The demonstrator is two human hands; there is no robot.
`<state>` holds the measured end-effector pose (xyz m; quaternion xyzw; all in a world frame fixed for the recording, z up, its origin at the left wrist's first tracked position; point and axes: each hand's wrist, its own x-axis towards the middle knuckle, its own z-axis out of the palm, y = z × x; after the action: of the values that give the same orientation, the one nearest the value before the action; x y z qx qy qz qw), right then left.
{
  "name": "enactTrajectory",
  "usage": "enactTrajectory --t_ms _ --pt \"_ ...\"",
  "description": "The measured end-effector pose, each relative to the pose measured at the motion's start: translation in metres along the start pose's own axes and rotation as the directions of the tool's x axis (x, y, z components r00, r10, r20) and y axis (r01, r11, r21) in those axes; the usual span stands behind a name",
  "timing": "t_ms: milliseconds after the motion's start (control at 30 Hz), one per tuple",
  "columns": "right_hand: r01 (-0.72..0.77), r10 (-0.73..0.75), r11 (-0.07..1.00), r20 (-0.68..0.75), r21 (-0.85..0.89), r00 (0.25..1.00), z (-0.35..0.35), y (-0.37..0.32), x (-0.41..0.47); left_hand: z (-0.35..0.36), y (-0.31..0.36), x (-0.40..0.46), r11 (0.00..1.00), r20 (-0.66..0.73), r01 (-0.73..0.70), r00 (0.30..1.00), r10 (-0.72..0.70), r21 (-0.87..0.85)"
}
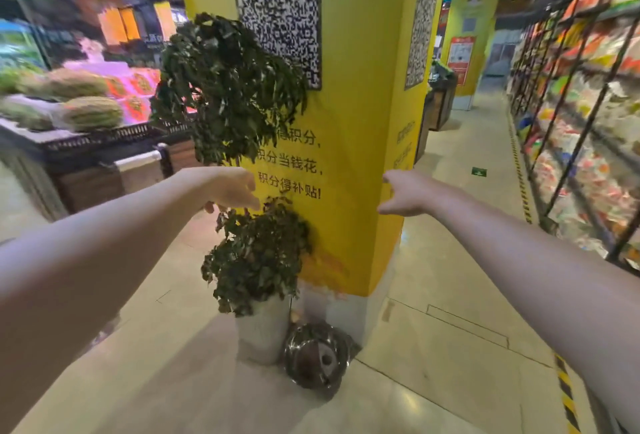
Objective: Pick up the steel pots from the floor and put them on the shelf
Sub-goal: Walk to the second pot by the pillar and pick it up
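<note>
One steel pot (317, 359) is seen on the floor (433, 364), at the foot of the yellow pillar (356, 142) and just beside the white planter (263, 326) that holds the leafy plant (256, 257). The pot lies tipped, its shiny round face turned up toward the camera, so no clear long axis can be made out; whether handles are present cannot be told.

Both hands are held out at pillar height, well above the pot. The left hand (230, 189) is loosely curled and empty, near the leaves; the right hand (405, 194) is open and empty, fingers spread toward the pillar's corner. The pot sits below and between them, slightly closer to the left hand's side, though the plant stands in that path.

A downward reach is judged necessary, more freely made from the right. Shelves (581, 114) of goods are seen far to the right.
</note>
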<state>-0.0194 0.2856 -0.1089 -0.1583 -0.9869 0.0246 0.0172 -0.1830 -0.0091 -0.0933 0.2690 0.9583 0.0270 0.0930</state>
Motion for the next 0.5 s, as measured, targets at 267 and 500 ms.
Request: enactTrajectory --t_ms 267,500 --pt "-0.018 0.017 1.0 0.043 0.013 0.999 0.032 -0.035 0.095 0.014 -0.055 0.087 0.997 0.049 -0.015 0.999 0.019 -0.075" --pt "-0.098 0.096 0.995 0.066 0.026 0.993 0.083 0.012 0.177 0.042 -0.029 0.2 0.995 0.122 -0.079 0.989 0.085 -0.059"
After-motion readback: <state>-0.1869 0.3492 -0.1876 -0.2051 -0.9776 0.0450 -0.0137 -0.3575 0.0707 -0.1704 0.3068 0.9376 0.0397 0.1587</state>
